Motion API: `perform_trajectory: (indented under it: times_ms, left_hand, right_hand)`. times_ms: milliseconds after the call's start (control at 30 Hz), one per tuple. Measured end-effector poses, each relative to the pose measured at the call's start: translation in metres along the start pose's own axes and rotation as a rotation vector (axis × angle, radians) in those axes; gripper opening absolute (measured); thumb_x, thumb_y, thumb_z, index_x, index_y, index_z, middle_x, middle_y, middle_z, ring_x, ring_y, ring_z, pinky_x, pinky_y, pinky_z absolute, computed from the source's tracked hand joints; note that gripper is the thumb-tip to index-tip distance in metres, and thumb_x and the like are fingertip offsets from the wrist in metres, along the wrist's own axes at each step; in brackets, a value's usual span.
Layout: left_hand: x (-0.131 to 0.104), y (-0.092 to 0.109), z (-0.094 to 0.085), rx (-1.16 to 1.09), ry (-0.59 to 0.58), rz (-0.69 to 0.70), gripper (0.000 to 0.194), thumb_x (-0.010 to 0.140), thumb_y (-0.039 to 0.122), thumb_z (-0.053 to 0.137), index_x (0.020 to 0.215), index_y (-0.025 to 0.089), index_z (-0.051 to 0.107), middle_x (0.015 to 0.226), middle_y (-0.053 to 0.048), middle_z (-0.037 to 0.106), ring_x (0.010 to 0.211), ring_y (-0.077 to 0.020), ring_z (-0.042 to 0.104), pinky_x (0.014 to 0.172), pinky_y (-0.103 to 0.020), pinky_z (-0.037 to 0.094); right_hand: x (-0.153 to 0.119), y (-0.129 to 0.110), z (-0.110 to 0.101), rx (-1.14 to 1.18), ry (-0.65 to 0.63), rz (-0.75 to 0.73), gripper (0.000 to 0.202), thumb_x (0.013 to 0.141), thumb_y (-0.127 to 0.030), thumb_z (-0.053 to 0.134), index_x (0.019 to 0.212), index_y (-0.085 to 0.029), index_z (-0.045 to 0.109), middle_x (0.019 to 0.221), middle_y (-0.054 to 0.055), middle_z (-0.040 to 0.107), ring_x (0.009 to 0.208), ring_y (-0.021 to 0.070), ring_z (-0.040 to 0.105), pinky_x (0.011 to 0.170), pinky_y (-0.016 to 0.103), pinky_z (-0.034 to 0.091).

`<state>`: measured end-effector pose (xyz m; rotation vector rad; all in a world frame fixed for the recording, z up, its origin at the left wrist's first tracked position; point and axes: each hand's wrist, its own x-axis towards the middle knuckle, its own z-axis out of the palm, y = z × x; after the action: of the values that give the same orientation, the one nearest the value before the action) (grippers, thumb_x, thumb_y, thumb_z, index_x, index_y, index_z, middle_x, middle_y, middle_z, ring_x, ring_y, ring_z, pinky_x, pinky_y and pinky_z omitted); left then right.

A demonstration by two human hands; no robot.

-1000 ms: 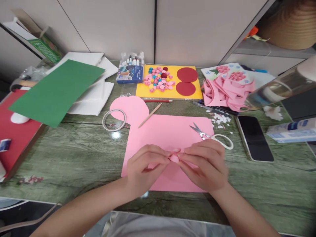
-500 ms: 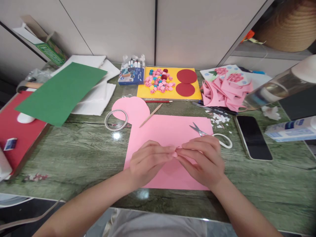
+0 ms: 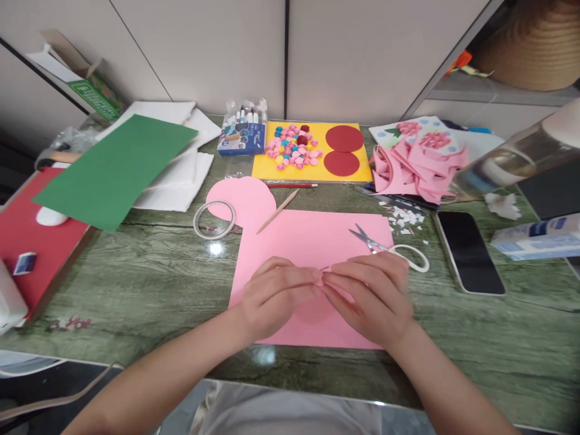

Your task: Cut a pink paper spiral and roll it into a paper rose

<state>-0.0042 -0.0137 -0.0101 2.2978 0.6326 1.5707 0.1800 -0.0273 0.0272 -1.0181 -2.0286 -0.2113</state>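
Observation:
Above a pink sheet [image 3: 272, 254], the fingertips of my left hand [image 3: 278, 296] and my right hand [image 3: 374, 296] meet, both pinching a small pink paper piece [image 3: 321, 278]. Most of that piece is hidden by the fingers. White-handled scissors [image 3: 369, 240] lie partly open on the sheet, their handle just behind my right hand. A pointed wooden stick [image 3: 278, 210] rests across the sheet's back left corner. Farther back, small pink, blue, yellow and red rolls [image 3: 294, 148] are heaped on a yellow sheet [image 3: 312, 175] beside two dark red circles [image 3: 343, 139].
Pink circles [image 3: 249, 199] and a tape roll [image 3: 196, 220] lie at the left of the sheet, with green paper [image 3: 118, 172] beyond. To the right are a phone [image 3: 470, 252], pink scraps [image 3: 417, 169], a clear bottle [image 3: 507, 157] and a carton [image 3: 539, 237].
The fingertips have shifted slightly around the small pink piece, which is now more covered. The view has moved a little; the objects on the table lie as before.

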Motion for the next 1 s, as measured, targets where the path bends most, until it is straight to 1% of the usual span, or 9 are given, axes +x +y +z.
perform_trajectory:
  times_ms: [200, 267, 300, 367, 467, 567, 667, 767, 1000]
  left_hand:
    - [0.004, 0.001, -0.001, -0.024, -0.040, -0.027, 0.039, 0.069, -0.004, 0.062, 0.104, 0.013, 0.058, 0.109, -0.012, 0.066, 0.093, -0.0168, 0.064, 0.075, -0.030, 0.053]
    - [0.007, 0.006, -0.001, -0.049, -0.038, -0.083, 0.045, 0.067, -0.006, 0.061, 0.107, 0.014, 0.056, 0.108, -0.012, 0.066, 0.095, -0.0162, 0.064, 0.077, -0.030, 0.053]
    - [0.009, 0.009, -0.001, -0.078, -0.037, -0.142, 0.048, 0.067, -0.006, 0.060, 0.110, 0.015, 0.055, 0.108, -0.011, 0.065, 0.096, -0.0161, 0.063, 0.079, -0.030, 0.053]
    - [0.013, 0.016, -0.001, -0.175, 0.017, -0.348, 0.050, 0.069, -0.004, 0.058, 0.113, 0.018, 0.052, 0.106, -0.009, 0.064, 0.100, -0.0168, 0.061, 0.085, -0.032, 0.052]
    - [0.019, 0.023, -0.002, -0.458, 0.074, -0.673, 0.038, 0.076, 0.005, 0.057, 0.111, 0.021, 0.051, 0.108, -0.008, 0.061, 0.090, -0.0157, 0.065, 0.082, -0.032, 0.054]
    - [0.024, 0.021, -0.003, -0.635, 0.099, -0.962, 0.027, 0.077, 0.014, 0.062, 0.102, 0.019, 0.054, 0.092, -0.004, 0.066, 0.077, -0.0131, 0.067, 0.072, -0.026, 0.055]
    - [0.027, 0.017, -0.002, -0.697, 0.110, -1.134, 0.027, 0.073, 0.018, 0.068, 0.096, 0.017, 0.055, 0.073, 0.000, 0.067, 0.070, -0.0120, 0.066, 0.067, -0.023, 0.053]
    - [0.028, 0.015, -0.002, -0.714, 0.103, -1.188, 0.025, 0.071, 0.019, 0.069, 0.092, 0.017, 0.056, 0.068, 0.002, 0.067, 0.068, -0.0109, 0.065, 0.066, -0.022, 0.052]
    - [0.027, 0.019, -0.002, -0.720, 0.152, -1.174, 0.021, 0.072, 0.016, 0.068, 0.090, 0.017, 0.056, 0.070, 0.002, 0.066, 0.065, -0.0081, 0.063, 0.062, -0.018, 0.051]
  right_hand:
    - [-0.002, 0.002, 0.001, -0.055, -0.004, -0.022, 0.020, 0.067, -0.018, 0.075, 0.082, -0.021, 0.063, 0.077, -0.001, 0.070, 0.077, 0.0150, 0.058, 0.075, 0.032, 0.042]
    - [-0.001, 0.003, 0.000, -0.061, -0.006, -0.024, 0.020, 0.068, -0.019, 0.075, 0.083, -0.021, 0.063, 0.077, -0.001, 0.070, 0.077, 0.0152, 0.058, 0.075, 0.032, 0.042]
    - [-0.001, 0.003, 0.000, -0.064, -0.007, -0.025, 0.019, 0.068, -0.018, 0.074, 0.083, -0.022, 0.063, 0.077, -0.001, 0.070, 0.077, 0.0152, 0.058, 0.075, 0.032, 0.042]
    - [0.001, 0.003, -0.001, -0.067, -0.011, -0.031, 0.017, 0.069, -0.018, 0.073, 0.083, -0.022, 0.063, 0.076, -0.001, 0.070, 0.076, 0.0153, 0.058, 0.074, 0.032, 0.042]
    - [0.003, 0.004, -0.003, -0.062, -0.023, -0.043, 0.018, 0.069, -0.019, 0.074, 0.083, -0.022, 0.063, 0.075, -0.001, 0.070, 0.075, 0.0155, 0.058, 0.073, 0.032, 0.043]
    - [0.001, 0.005, -0.002, -0.049, -0.052, -0.066, 0.021, 0.068, -0.019, 0.074, 0.086, -0.021, 0.064, 0.077, -0.001, 0.070, 0.077, 0.0158, 0.058, 0.074, 0.033, 0.043]
    - [-0.001, 0.005, -0.001, -0.035, -0.083, -0.086, 0.021, 0.070, -0.017, 0.073, 0.089, -0.020, 0.064, 0.078, 0.000, 0.070, 0.078, 0.0158, 0.058, 0.074, 0.033, 0.044]
    - [-0.003, 0.004, 0.001, -0.015, -0.101, -0.090, 0.020, 0.071, -0.017, 0.072, 0.089, -0.020, 0.064, 0.079, 0.000, 0.070, 0.077, 0.0157, 0.059, 0.073, 0.033, 0.045]
    - [-0.002, 0.005, 0.002, 0.007, -0.069, -0.097, 0.016, 0.072, -0.018, 0.072, 0.085, -0.022, 0.064, 0.076, -0.001, 0.069, 0.072, 0.0151, 0.059, 0.067, 0.032, 0.046]
